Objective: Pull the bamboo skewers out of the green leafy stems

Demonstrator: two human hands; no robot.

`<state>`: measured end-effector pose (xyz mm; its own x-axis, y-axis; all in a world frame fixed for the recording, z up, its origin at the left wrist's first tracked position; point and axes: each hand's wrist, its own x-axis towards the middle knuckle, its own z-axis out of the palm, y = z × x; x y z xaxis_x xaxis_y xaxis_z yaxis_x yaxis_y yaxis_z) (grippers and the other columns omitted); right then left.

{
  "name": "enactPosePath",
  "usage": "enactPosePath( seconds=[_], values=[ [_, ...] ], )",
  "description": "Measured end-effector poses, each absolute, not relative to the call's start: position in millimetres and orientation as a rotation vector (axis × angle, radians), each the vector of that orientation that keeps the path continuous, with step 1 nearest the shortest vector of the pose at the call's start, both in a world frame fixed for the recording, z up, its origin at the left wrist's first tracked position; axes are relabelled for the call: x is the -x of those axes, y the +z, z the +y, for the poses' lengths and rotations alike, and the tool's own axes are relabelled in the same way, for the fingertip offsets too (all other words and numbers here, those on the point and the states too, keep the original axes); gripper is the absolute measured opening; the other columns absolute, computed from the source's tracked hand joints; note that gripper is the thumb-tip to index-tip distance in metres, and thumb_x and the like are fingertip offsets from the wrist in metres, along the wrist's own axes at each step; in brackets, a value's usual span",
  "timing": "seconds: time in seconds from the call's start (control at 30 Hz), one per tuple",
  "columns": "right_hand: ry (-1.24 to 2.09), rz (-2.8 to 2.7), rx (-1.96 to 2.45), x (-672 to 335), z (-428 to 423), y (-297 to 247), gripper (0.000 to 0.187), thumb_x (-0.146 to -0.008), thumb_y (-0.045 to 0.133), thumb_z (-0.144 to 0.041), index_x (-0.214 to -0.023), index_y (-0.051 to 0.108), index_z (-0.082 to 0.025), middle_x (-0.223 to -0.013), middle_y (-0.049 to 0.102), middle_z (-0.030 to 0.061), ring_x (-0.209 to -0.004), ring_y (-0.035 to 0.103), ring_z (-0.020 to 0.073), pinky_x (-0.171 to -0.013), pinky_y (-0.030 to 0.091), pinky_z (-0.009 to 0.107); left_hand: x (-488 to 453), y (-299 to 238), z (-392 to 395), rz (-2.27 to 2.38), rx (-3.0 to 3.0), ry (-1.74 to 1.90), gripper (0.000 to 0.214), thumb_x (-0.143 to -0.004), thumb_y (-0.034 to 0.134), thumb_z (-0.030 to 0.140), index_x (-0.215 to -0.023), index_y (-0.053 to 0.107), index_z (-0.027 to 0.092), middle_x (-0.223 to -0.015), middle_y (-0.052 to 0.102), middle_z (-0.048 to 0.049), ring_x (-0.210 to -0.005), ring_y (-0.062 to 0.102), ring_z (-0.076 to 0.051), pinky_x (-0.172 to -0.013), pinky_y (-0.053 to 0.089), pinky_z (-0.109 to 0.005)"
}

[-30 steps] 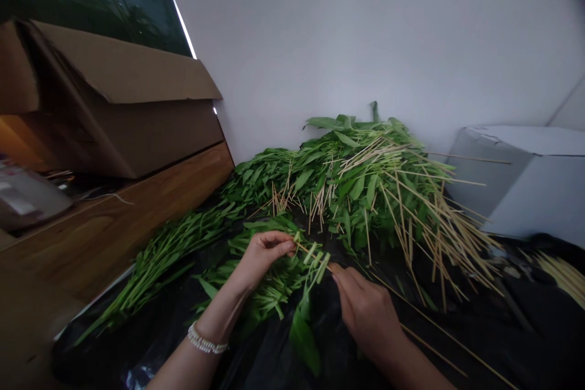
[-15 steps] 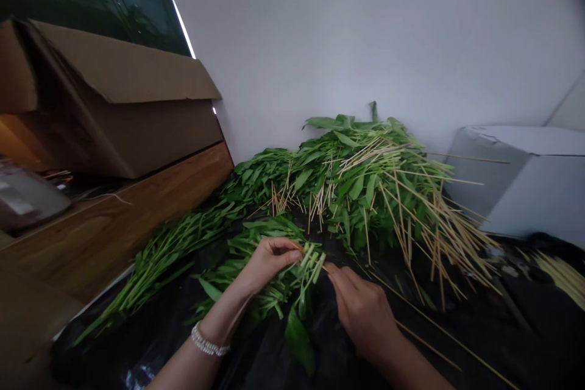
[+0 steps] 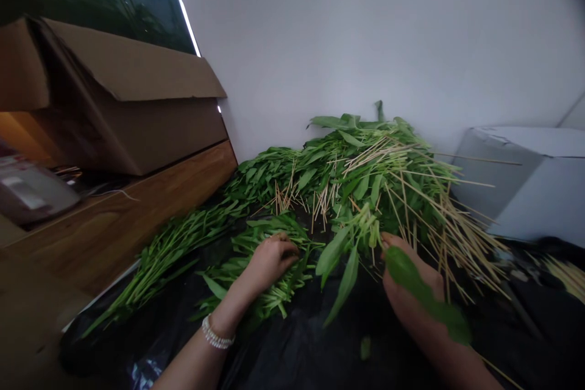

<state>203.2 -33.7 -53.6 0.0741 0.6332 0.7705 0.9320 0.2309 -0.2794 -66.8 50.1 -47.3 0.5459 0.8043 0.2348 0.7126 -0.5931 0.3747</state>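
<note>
My right hand (image 3: 409, 271) is closed on a thin wooden skewer with cut green stems (image 3: 368, 228) threaded at its far end. Long leaves hang from these stems on the left, and a broad leaf (image 3: 425, 298) lies across the hand. My left hand (image 3: 274, 259), with a white beaded bracelet (image 3: 217, 334) at the wrist, rests on a small pile of leafy greens (image 3: 247, 262). Its fingers are curled, and whatever they may hold is hidden. Behind both hands lies a large heap of skewered greens (image 3: 347, 146), pale sticks (image 3: 450, 237) jutting out to the right.
Loose long-stemmed greens (image 3: 158, 274) lie at the left on black plastic sheeting (image 3: 292, 356). An open cardboard box (image 3: 159, 128) stands on a wooden ledge (image 3: 192, 186). At the right are a white box (image 3: 543, 189) and a bundle of sticks (image 3: 564, 274). A white wall rises behind.
My right hand has moved right and up with the skewered greens, away from my left hand. The left hand has let go of the stems and curled over the pile.
</note>
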Motion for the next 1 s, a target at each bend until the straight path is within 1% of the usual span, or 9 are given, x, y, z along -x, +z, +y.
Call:
enactPosePath(
  seconds=[0.2,0.3,0.4,0.5,0.63,0.77,0.8,0.9,1.0],
  values=[
    [-0.474,-1.579,1.543,-196,-33,-54,0.028,-0.094,0.036,-0.024,-0.106,0.061,-0.016,-0.091,0.07,0.006,-0.075,0.067,0.0156,-0.065,0.046,0.024,68,-49,51,1.293,-2.593,0.44,0.016,-0.083,0.059,0.029,-0.086,0.073,0.022,-0.086,0.063,-0.0055,-0.084,0.058,-0.019,-0.076,0.043,-0.026],
    [-0.499,-1.592,1.53,-194,-33,-53,0.028,-0.094,0.037,-0.025,-0.104,0.062,-0.017,-0.092,0.071,0.0062,-0.074,0.066,0.015,-0.065,0.045,0.023,68,-50,50,1.26,-2.554,0.429,0.016,-0.08,0.061,0.027,-0.09,0.072,0.022,-0.089,0.062,-0.0054,-0.086,0.057,-0.02,-0.08,0.042,-0.027],
    [-0.502,-1.606,1.508,-193,-33,-53,0.027,-0.095,0.037,-0.024,-0.103,0.062,-0.016,-0.093,0.071,0.0061,-0.075,0.066,0.0151,-0.066,0.045,0.024,67,-50,48,1.204,-2.498,0.436,0.012,-0.076,0.062,0.023,-0.085,0.07,0.02,-0.09,0.062,-0.0042,-0.087,0.056,-0.019,-0.079,0.042,-0.027],
    [-0.519,-1.603,1.497,-193,-34,-53,0.027,-0.096,0.037,-0.024,-0.103,0.062,-0.016,-0.094,0.071,0.0059,-0.074,0.066,0.0153,-0.065,0.044,0.024,65,-46,46,1.196,-2.476,0.464,0.01,-0.075,0.061,0.021,-0.083,0.066,0.02,-0.084,0.062,-0.0026,-0.084,0.056,-0.019,-0.077,0.043,-0.027],
    [-0.518,-1.598,1.508,-193,-34,-53,0.028,-0.096,0.037,-0.025,-0.103,0.062,-0.016,-0.096,0.071,0.0055,-0.073,0.066,0.0152,-0.062,0.043,0.024,64,-41,47,1.162,-2.332,0.726,0.013,-0.08,0.056,0.019,-0.089,0.065,0.019,-0.083,0.067,-0.0028,-0.081,0.06,-0.018,-0.077,0.044,-0.026],
    [-0.503,-1.605,1.503,-192,-34,-52,0.028,-0.096,0.037,-0.026,-0.104,0.062,-0.016,-0.096,0.071,0.005,-0.074,0.066,0.0145,-0.063,0.043,0.024,65,-36,51,1.214,-2.078,1.069,0.025,-0.081,0.06,0.025,-0.105,0.066,0.019,-0.087,0.072,-0.0034,-0.084,0.066,-0.019,-0.081,0.046,-0.028],
    [-0.504,-1.608,1.501,-192,-35,-52,0.027,-0.096,0.037,-0.025,-0.105,0.061,-0.016,-0.096,0.071,0.0048,-0.074,0.066,0.0143,-0.063,0.043,0.024,65,-35,51,1.209,-2.026,1.111,0.024,-0.082,0.059,0.026,-0.104,0.068,0.019,-0.087,0.073,-0.0039,-0.085,0.066,-0.02,-0.081,0.047,-0.028],
    [-0.528,-1.621,1.482,-191,-35,-52,0.026,-0.096,0.038,-0.024,-0.105,0.061,-0.016,-0.096,0.071,0.0043,-0.074,0.066,0.0136,-0.064,0.044,0.023,64,-33,51,1.165,-1.867,1.177,0.021,-0.084,0.056,0.031,-0.087,0.072,0.016,-0.082,0.074,-0.0054,-0.083,0.067,-0.021,-0.08,0.049,-0.029],
    [-0.538,-1.649,1.457,-189,-35,-53,0.026,-0.095,0.038,-0.023,-0.106,0.061,-0.015,-0.096,0.071,0.0043,-0.074,0.066,0.013,-0.064,0.044,0.023,63,-35,52,1.153,-1.718,1.208,0.023,-0.08,0.062,0.034,-0.089,0.07,0.014,-0.084,0.075,-0.0064,-0.08,0.068,-0.02,-0.079,0.05,-0.03]
  ],
)
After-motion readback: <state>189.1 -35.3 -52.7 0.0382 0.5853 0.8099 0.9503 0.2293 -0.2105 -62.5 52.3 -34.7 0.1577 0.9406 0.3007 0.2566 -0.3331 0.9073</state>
